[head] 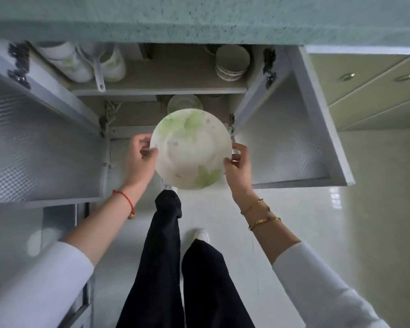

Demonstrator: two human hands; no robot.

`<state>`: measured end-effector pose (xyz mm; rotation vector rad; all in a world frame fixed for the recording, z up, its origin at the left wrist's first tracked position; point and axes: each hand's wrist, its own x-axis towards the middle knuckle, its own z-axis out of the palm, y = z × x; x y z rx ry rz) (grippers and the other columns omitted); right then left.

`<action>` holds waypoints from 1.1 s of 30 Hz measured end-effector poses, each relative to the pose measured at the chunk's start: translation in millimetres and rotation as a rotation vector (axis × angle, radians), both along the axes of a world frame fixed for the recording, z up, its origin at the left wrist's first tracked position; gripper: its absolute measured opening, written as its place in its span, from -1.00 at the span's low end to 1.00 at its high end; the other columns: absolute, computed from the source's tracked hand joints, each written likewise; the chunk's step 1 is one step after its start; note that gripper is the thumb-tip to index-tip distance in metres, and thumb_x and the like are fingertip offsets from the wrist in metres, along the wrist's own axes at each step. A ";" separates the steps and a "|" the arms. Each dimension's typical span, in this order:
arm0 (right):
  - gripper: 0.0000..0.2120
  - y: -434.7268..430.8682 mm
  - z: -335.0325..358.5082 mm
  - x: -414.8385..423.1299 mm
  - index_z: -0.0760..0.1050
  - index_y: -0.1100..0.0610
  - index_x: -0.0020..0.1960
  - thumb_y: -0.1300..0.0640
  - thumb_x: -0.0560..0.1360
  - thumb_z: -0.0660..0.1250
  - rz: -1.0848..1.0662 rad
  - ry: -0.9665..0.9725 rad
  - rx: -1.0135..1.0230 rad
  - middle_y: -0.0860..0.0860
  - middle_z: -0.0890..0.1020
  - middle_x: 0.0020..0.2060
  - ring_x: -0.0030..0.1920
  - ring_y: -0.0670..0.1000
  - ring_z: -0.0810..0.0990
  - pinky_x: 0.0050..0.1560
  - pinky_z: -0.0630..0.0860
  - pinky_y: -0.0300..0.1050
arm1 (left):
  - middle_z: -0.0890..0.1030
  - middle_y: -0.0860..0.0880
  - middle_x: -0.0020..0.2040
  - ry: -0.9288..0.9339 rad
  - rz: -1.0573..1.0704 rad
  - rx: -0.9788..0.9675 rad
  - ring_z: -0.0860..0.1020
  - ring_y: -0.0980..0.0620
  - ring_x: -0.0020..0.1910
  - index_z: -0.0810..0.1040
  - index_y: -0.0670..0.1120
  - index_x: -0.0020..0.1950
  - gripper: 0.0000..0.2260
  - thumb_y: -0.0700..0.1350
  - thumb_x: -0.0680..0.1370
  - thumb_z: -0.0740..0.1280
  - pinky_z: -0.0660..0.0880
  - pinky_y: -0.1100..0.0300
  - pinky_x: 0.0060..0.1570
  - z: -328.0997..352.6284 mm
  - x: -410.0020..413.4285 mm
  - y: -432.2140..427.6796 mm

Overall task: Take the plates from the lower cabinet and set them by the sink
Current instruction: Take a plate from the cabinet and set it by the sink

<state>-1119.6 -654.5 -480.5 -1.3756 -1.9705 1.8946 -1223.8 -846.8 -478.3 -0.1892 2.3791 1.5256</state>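
I've got the plate (pixel 191 147) pinched by its rim, left hand (pixel 141 159) and right hand (pixel 238 166) on opposite edges, held level outside the open cabinet (pixel 159 84), more plates (pixel 184 103) inside.

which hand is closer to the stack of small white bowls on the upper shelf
Right. The right hand grips the green-leaf plate below the stacked bowls; the left hand holds its far edge.
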 end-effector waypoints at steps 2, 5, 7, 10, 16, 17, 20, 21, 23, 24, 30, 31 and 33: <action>-0.66 -2.5 43.5 24.1 0.43 -0.03 0.17 0.33 0.51 0.20 -0.014 0.014 0.007 0.01 0.47 -0.14 -0.15 0.03 0.51 -0.13 0.49 -0.05 | 0.61 -0.06 0.15 0.016 -0.021 0.021 0.53 0.22 -0.09 0.49 -0.09 0.20 -0.72 -0.30 0.51 0.31 0.43 0.50 -0.15 41.5 20.2 -3.1; -0.65 -0.7 101.9 58.8 0.45 0.02 0.22 0.32 0.52 0.21 -0.063 0.041 0.016 -0.04 0.45 -0.15 -0.14 0.01 0.50 -0.15 0.48 -0.11 | 0.62 -0.08 0.17 0.017 -0.052 0.083 0.56 0.14 -0.02 0.49 -0.02 0.16 -0.72 -0.28 0.50 0.33 0.48 0.31 -0.05 97.2 47.8 -1.0; -0.65 1.5 136.2 83.3 0.46 0.02 0.22 0.33 0.52 0.22 -0.101 0.072 0.024 -0.03 0.46 -0.15 -0.12 0.02 0.49 -0.14 0.47 -0.11 | 0.63 -0.08 0.17 0.009 -0.087 0.120 0.57 0.06 0.01 0.50 -0.02 0.17 -0.72 -0.26 0.50 0.35 0.51 0.17 0.01 131.6 64.7 3.0; -0.65 3.3 175.8 112.9 0.48 0.04 0.22 0.34 0.52 0.24 -0.160 0.113 0.029 -0.01 0.47 -0.17 -0.15 0.03 0.49 -0.16 0.46 -0.12 | 0.64 -0.06 0.15 0.038 -0.153 0.144 0.59 0.02 0.02 0.51 -0.06 0.18 -0.73 -0.26 0.51 0.36 0.52 0.13 0.02 174.9 82.2 12.1; -0.65 7.4 236.0 167.0 0.49 0.06 0.21 0.38 0.53 0.23 -0.321 0.183 0.038 0.09 0.47 -0.13 -0.14 0.06 0.50 -0.09 0.49 -0.02 | 0.65 -0.11 0.13 0.073 -0.284 0.187 0.58 0.04 0.01 0.52 -0.11 0.16 -0.74 -0.35 0.51 0.33 0.48 0.18 0.03 244.8 113.6 41.8; -0.66 8.0 244.4 175.8 0.49 0.05 0.21 0.37 0.53 0.23 -0.351 0.197 0.040 0.09 0.48 -0.12 -0.14 0.06 0.51 -0.09 0.49 -0.03 | 0.65 -0.10 0.12 0.066 -0.314 0.197 0.58 0.05 0.00 0.51 -0.09 0.15 -0.73 -0.35 0.51 0.33 0.48 0.18 0.02 253.4 118.2 46.1; -0.65 9.5 266.5 203.1 0.50 0.07 0.23 0.37 0.53 0.24 -0.430 0.227 0.047 0.02 0.49 -0.15 -0.15 0.04 0.50 -0.13 0.47 -0.05 | 0.66 -0.04 0.09 0.054 -0.398 0.225 0.58 0.07 -0.05 0.52 0.00 0.12 -0.73 -0.31 0.50 0.35 0.50 0.14 0.02 274.2 130.8 56.1; -0.64 9.9 273.0 211.3 0.50 0.07 0.23 0.38 0.53 0.24 -0.460 0.239 0.051 0.00 0.49 -0.16 -0.16 0.04 0.50 -0.15 0.46 -0.05 | 0.66 -0.03 0.08 0.055 -0.429 0.237 0.58 0.06 -0.04 0.52 0.03 0.10 -0.72 -0.30 0.50 0.36 0.52 0.12 0.02 280.2 134.4 59.0; -0.64 10.1 285.5 227.8 0.52 0.07 0.22 0.39 0.52 0.24 -0.512 0.259 0.062 -0.02 0.49 -0.17 -0.19 0.03 0.50 -0.20 0.43 -0.06 | 0.67 -0.01 0.07 0.053 -0.494 0.255 0.60 0.04 -0.03 0.53 0.09 0.08 -0.72 -0.26 0.49 0.37 0.55 0.06 0.02 291.4 141.6 65.9; -0.63 9.0 291.4 235.5 0.53 0.06 0.21 0.39 0.51 0.24 -0.542 0.270 0.067 -0.03 0.49 -0.19 -0.21 0.01 0.50 -0.21 0.42 -0.06 | 0.67 0.00 0.06 0.041 -0.519 0.261 0.61 0.04 -0.04 0.54 0.11 0.06 -0.71 -0.26 0.48 0.38 0.56 0.03 0.02 296.3 144.6 69.5; -0.64 5.6 318.0 273.3 0.55 0.11 0.20 0.41 0.49 0.26 -0.723 0.341 0.112 0.02 0.51 -0.19 -0.23 -0.03 0.51 -0.18 0.45 -0.08 | 0.68 -0.03 0.09 -0.009 -0.674 0.319 0.64 -0.02 0.04 0.55 0.07 0.10 -0.71 -0.27 0.49 0.39 0.59 -0.02 0.04 318.0 160.2 99.4; -0.64 4.8 321.0 279.6 0.55 0.14 0.21 0.41 0.49 0.26 -0.763 0.351 0.118 0.05 0.51 -0.17 -0.23 -0.02 0.52 -0.17 0.47 -0.07 | 0.68 -0.02 0.08 -0.019 -0.709 0.322 0.64 -0.03 0.05 0.55 0.09 0.09 -0.71 -0.26 0.49 0.40 0.60 0.00 0.02 320.6 162.5 106.1; -0.65 4.6 326.2 290.6 0.54 0.16 0.22 0.41 0.50 0.26 -0.836 0.364 0.132 0.07 0.54 -0.15 -0.23 -0.05 0.55 -0.17 0.50 -0.10 | 0.69 0.01 0.08 -0.040 -0.774 0.332 0.65 -0.04 0.08 0.55 0.13 0.07 -0.72 -0.24 0.49 0.41 0.62 0.04 -0.02 327.5 167.3 122.8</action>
